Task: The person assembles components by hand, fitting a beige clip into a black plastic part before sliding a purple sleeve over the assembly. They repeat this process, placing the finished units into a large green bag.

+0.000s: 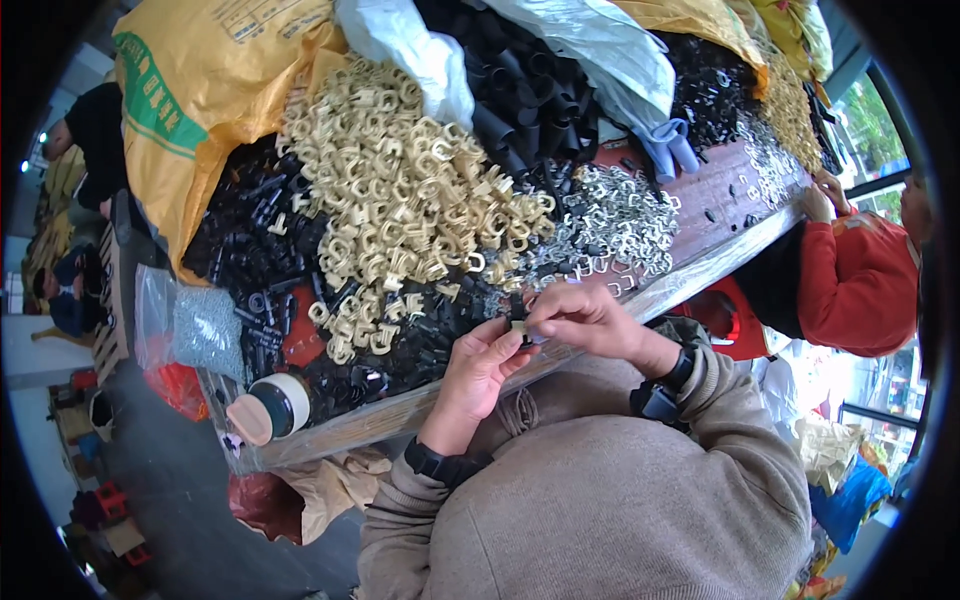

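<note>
Pinching small black part (517, 312) between left hand (478, 368), right hand (585, 318), above table edge (400, 412)

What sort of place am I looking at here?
Likely a small-parts assembly workshop: a table heaped with cream plastic clips, black parts and metal clips, yellow bulk sacks, and another worker alongside.

Small black piece (518, 322) mostly buried between the left hand (478, 368) and right hand (580, 318) fingertips, shape unreadable; the table (690, 270) surface vanishes under heaped parts; co-worker in red sleeve (855, 285) cut off at the rim
</note>
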`<state>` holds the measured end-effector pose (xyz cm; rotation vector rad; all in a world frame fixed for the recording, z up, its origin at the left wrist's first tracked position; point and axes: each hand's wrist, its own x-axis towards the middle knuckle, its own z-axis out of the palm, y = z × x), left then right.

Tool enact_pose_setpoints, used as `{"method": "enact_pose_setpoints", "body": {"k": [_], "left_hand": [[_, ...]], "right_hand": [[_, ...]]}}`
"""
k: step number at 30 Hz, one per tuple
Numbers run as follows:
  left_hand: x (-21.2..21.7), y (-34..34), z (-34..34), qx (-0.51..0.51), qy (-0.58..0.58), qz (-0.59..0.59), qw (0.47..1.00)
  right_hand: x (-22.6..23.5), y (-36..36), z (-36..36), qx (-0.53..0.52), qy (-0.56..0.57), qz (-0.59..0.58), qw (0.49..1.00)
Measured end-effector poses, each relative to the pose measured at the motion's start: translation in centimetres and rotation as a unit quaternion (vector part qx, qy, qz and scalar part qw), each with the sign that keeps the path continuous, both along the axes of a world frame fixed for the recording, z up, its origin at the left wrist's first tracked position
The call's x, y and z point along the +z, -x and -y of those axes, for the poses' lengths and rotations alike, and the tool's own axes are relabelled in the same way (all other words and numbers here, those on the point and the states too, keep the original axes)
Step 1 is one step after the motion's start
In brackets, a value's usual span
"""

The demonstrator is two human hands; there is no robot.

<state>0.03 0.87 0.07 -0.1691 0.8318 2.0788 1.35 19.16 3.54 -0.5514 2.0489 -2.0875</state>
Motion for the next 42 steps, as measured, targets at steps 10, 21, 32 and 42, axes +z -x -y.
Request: {"method": "enact_pose_setpoints", "body": {"k": [10, 21, 32, 42], "left_hand": [[0.4, -0.3, -0.6, 0.011, 0.051, -0.004, 0.999], [0.5, 0.1, -0.6, -0.006, 0.034, -0.074, 0.997], [1.0, -0.1, -1.7, -0.014, 0.083, -0.092, 0.992], [0.1, -0.2, -0.8, 0.005, 0.088, -0.069, 0.994]], "right_hand": [[-0.6, -1.3, 0.7, -0.154, -0.179, -0.137, 0.962], [-1.9, -0.9, -6.1, -0.328, -0.333, -0.269, 0.842], [-7.3, 5.0, -23.6, -0.488, -0.599, -0.17, 0.612], [-2.8, 0.4, -23.4, -0.566, -0.173, -0.091, 0.801]]}}
